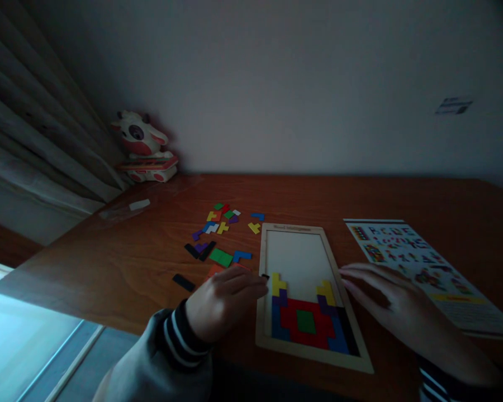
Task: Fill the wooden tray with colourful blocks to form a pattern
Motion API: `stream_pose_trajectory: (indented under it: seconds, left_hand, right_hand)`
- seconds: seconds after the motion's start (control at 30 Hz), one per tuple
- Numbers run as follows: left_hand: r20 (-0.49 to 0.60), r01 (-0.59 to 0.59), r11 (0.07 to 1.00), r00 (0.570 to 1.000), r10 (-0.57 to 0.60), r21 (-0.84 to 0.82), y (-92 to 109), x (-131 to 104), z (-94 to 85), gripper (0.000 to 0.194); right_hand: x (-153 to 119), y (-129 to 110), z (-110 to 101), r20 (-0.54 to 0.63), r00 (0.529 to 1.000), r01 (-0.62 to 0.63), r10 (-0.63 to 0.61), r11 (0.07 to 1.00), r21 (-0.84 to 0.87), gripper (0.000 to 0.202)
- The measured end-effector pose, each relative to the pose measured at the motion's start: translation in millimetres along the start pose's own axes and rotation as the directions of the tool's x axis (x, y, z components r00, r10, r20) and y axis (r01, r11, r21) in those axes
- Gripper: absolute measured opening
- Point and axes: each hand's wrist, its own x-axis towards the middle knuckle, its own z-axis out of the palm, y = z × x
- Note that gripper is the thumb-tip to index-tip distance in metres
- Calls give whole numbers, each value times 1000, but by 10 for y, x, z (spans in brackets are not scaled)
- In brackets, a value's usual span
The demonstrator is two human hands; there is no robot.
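Note:
A wooden puzzle board [293, 262] lies in front of me, its lower half filled with coloured block pieces around a green one [305, 322]. Over the board's left edge is my left hand [230, 296], fingers pinched together. A black puzzle piece [265, 276] peeks out at its fingertips, mostly hidden by the hand. Beside the right edge of the board rests my right hand [385, 293], fingers stretched out and holding nothing. Loose pieces lie left of the board, among them a green one [221, 257], a blue one [242, 255] and a black one [183, 282].
A printed pattern sheet [423, 262] lies to the right, partly under my right hand. At the back left stands a cow toy [145, 148] near the curtain [46, 111]. A white scrap [140, 205] sits on the brown table [163, 223], which meets the wall behind.

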Motion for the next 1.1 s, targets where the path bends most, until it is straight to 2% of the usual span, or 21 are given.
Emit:
stream_pose_trajectory:
  seconds: [0.13, 0.23, 0.33, 0.47, 0.57, 0.63, 0.73, 0.97, 1.1]
  left_hand:
    - [63, -38, 999, 997, 39, -16, 36, 57, 204, 22]
    - [70, -56, 998, 996, 56, -10, 19, 37, 285, 18]
    - [57, -73, 997, 996, 75, -38, 5, 10, 304, 16]
    - [94, -108, 990, 989, 117, -94, -1, -16, 309, 29]
    - [48, -113, 989, 992, 118, -92, -5, -19, 332, 21]
    - [31, -95, 994, 995, 97, -60, -17, -19, 352, 18]
    - [70, -70, 997, 995, 72, -27, -45, -24, 371, 22]
    - [91, -71, 990, 992, 82, -121, -53, -35, 388, 21]
    - [89, -64, 991, 993, 74, -116, -41, -24, 387, 21]
  right_hand:
    - [-27, 19, -6, 11, 1000, 3, -3, 1000, 3, 26]
    - [-44, 29, -16, 9, 1000, -4, 4, 1000, -1, 26]
    - [-47, 11, -36, 0, 1000, -2, 2, 1000, 1, 26]
    - [-47, -19, -52, -12, 1000, 4, -4, 1000, 21, 26]
    - [-55, -24, -47, -16, 1000, 3, -2, 1000, 27, 26]
    - [-60, -28, -41, 0, 1000, -1, 1, 1000, 28, 26]
    - [-64, -50, -33, 30, 999, 16, -17, 999, 31, 25]
    - [-71, -105, 6, 92, 995, 40, -47, 997, 73, 26]
    - [-60, -160, 34, 108, 991, 72, -81, 994, 86, 26]
